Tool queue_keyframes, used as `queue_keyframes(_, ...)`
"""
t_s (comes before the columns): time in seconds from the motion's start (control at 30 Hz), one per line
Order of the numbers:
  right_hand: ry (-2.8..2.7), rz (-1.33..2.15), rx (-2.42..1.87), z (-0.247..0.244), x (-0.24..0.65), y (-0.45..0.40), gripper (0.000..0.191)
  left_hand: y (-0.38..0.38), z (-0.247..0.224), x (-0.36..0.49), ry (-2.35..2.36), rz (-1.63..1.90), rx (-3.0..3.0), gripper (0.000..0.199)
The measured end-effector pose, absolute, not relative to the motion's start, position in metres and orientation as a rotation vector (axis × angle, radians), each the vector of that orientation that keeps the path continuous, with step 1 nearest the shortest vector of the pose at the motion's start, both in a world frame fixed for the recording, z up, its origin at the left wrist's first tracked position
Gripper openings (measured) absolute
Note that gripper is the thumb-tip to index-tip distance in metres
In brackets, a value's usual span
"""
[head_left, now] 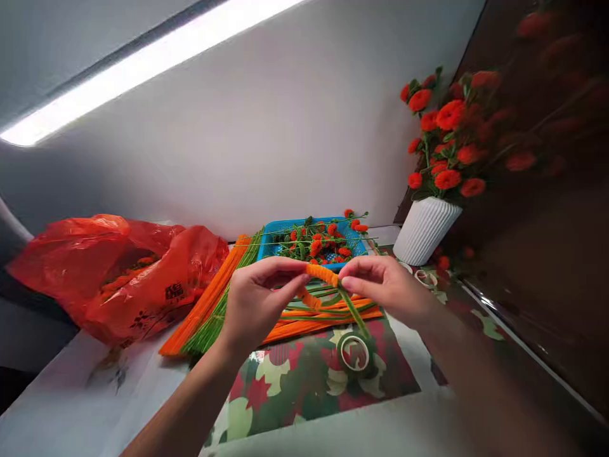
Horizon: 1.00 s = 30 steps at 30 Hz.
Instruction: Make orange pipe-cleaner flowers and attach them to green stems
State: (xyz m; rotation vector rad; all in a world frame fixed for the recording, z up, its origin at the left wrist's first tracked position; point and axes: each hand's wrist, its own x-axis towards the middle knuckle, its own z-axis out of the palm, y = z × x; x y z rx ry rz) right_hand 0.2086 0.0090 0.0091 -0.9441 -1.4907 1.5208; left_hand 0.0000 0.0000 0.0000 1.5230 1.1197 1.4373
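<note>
An orange coiled fuzzy strip is stretched between my two hands, above the patterned mat. My left hand pinches its left end between thumb and fingertips. At its right end, where a green fuzzy stem joins it, my right hand pinches with thumb and forefinger. The stem slants down to the right from my right fingertips. Part of the coiled strip curls down below, beside my left thumb. A roll of green tape lies on the mat under the stem.
Bundles of orange stems and green stems lie behind my hands. Further back, a blue basket holds red flowers. A red plastic bag sits at the left. A white ribbed vase with red flowers stands at the right, by a dark glossy panel.
</note>
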Motion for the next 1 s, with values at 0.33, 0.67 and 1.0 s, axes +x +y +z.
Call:
queue_keyframes(0.33,-1.369,1.33,-0.769,-0.002,0.191,0.013,0.027,0.001,-0.001,0.0,1.095,1.568,1.419,0.018)
queue_keyframes(0.67,-1.521,0.809,-0.816,-0.005,0.194,0.009,0.014,0.002,-0.004,-0.004,1.036,1.618,1.734,0.013)
queue_keyframes(1.0,-1.693,0.477,-0.799,0.0,0.197,0.005,0.03,-0.002,-0.004,-0.004,1.031,1.59,1.988,0.014)
